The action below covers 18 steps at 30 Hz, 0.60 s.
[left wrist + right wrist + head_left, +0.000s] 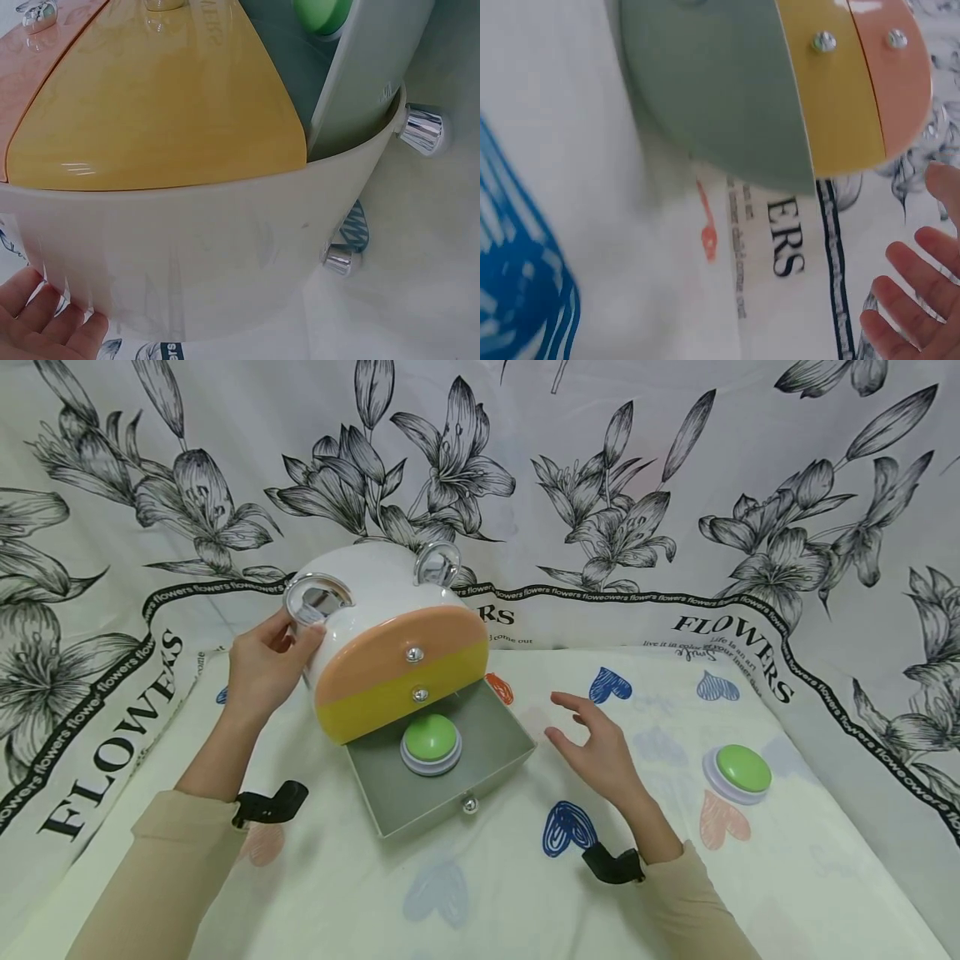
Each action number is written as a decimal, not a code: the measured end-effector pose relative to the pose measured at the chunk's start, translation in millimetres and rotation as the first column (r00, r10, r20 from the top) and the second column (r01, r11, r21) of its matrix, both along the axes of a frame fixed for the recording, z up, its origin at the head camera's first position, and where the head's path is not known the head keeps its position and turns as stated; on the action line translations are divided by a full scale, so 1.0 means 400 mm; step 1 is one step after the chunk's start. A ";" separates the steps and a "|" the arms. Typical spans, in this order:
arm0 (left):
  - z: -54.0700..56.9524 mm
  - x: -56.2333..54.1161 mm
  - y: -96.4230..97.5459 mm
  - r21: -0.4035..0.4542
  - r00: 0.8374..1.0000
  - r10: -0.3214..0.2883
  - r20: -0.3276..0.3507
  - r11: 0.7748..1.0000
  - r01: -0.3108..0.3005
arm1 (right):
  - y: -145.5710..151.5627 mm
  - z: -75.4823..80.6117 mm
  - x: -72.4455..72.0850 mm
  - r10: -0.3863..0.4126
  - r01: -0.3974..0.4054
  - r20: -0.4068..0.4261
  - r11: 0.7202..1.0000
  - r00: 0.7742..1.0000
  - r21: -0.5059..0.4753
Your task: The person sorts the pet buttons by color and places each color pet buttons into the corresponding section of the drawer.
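A white rounded drawer box (375, 572) with silver ear-like rings on top stands tilted towards the left in the head view. Its front has an orange drawer (367, 652) above a yellow drawer (397, 693), each with a small silver knob. The grey-green bottom drawer (495, 735) is pulled out, and a green push button (431, 739) on a pale base lies inside. My left hand (262, 664) touches the box's left side below the ring, fingertips against the white shell (172, 255). To the drawer's right, my right hand (600, 747) hovers with fingers spread, holding nothing.
A second green push button (738, 772) sits on the heart-patterned cloth (510, 877) at the right. Behind the box hangs a white curtain (600, 527) printed with flowers. Silver feet (341, 259) show under the box in the left wrist view.
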State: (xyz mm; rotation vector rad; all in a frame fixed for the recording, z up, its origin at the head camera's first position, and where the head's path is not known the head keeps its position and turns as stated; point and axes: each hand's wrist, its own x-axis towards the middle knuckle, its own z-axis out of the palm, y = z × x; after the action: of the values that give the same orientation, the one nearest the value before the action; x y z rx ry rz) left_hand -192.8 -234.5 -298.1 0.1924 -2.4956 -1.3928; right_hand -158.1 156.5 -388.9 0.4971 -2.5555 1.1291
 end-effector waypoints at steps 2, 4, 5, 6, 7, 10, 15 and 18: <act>-0.001 0.000 0.000 0.000 1.000 -0.001 -0.001 1.000 0.001 | 0.027 -0.004 0.005 -0.034 0.034 -0.002 0.999 0.999 0.000; -0.001 -0.001 0.000 -0.002 1.000 -0.001 -0.003 1.000 0.001 | 0.055 -0.008 0.008 -0.063 0.063 -0.003 0.998 0.998 -0.001; -0.002 -0.001 0.000 -0.003 1.000 0.000 -0.005 1.000 0.000 | 0.069 -0.010 0.010 -0.078 0.078 -0.001 0.997 0.997 0.000; -0.002 -0.002 0.000 -0.004 1.000 0.000 -0.006 1.000 0.000 | 0.085 -0.011 0.012 -0.091 0.091 0.000 0.996 0.996 0.001; -0.003 -0.002 0.000 -0.005 1.000 0.000 -0.009 1.000 0.000 | 0.100 -0.013 0.013 -0.107 0.107 0.003 0.994 0.994 0.003; -0.005 -0.002 -0.002 -0.007 1.000 -0.001 -0.015 1.000 0.001 | 0.148 -0.018 0.017 -0.152 0.151 0.013 0.988 0.988 0.018; -0.006 -0.002 -0.004 -0.002 1.000 -0.001 -0.014 1.000 0.001 | 0.233 -0.030 0.019 -0.220 0.219 0.025 0.975 0.975 0.024; -0.004 -0.001 -0.004 0.001 1.000 -0.003 -0.008 1.000 0.003 | 0.284 -0.038 0.024 -0.265 0.264 0.045 0.964 0.963 0.036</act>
State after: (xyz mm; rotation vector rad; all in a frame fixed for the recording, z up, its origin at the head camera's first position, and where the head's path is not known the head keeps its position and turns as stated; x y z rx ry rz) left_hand -193.3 -236.1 -299.9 0.1826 -2.4895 -1.3933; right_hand -148.5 270.1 -404.0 0.1279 -2.5868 1.0199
